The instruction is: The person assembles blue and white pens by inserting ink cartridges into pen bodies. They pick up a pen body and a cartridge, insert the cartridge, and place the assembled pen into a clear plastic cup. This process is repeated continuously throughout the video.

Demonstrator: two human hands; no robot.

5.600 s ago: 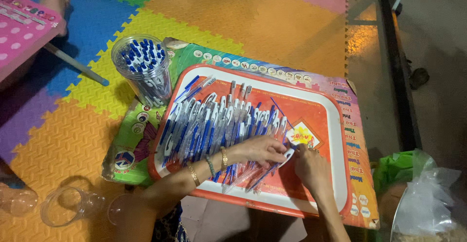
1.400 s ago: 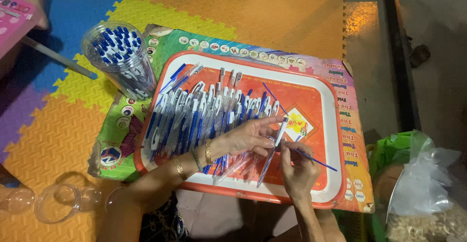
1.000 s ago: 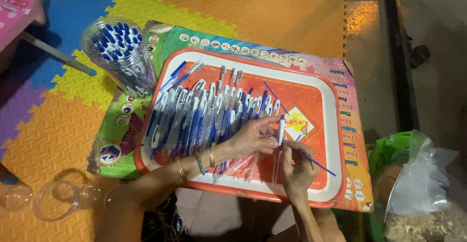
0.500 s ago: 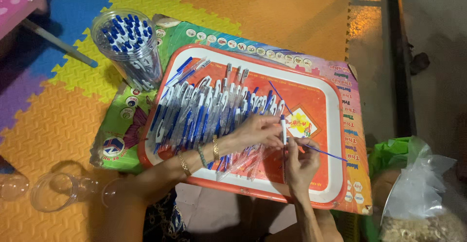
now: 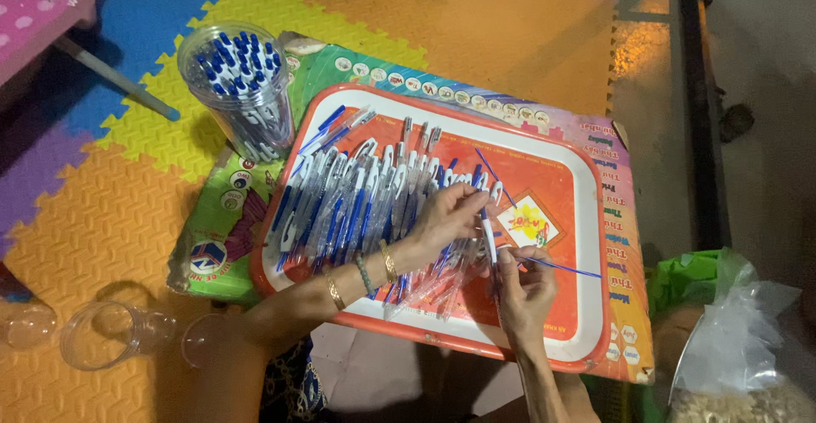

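The orange tray point(image 5: 586, 219) lay on a bright printed board over the foam mats, and everything turned on it. Across its left and middle part lay a long row of blue-and-white pens point(image 5: 357, 202), side by side, most in clear sleeves. Over the lower middle of the tray the left hand point(image 5: 446, 219), bangles at the wrist, was closed on one white pen barrel point(image 5: 489, 240), holding it nearly upright. Just beside it, nearer the tray's front rim, the right hand point(image 5: 523, 287) pinched a thin blue refill point(image 5: 552, 264) that stuck out to the right over the bare red part of the tray. A second loose refill point(image 5: 493, 176) lay at a slant just beyond the left hand's fingers.

Off the tray's far left corner stood a clear plastic jar point(image 5: 242, 91) packed with pens, blue caps up. Near the front left corner, on the orange mat, lay a few empty clear cups point(image 5: 93, 334). Past the right edge sat a crumpled clear bag point(image 5: 731, 346).

Judging by that, a good share looked done: the jar was full and the row on the tray was long. The barrel in hand seemed not yet fitted with its refill, and how many pens in the row lacked one I could not tell.
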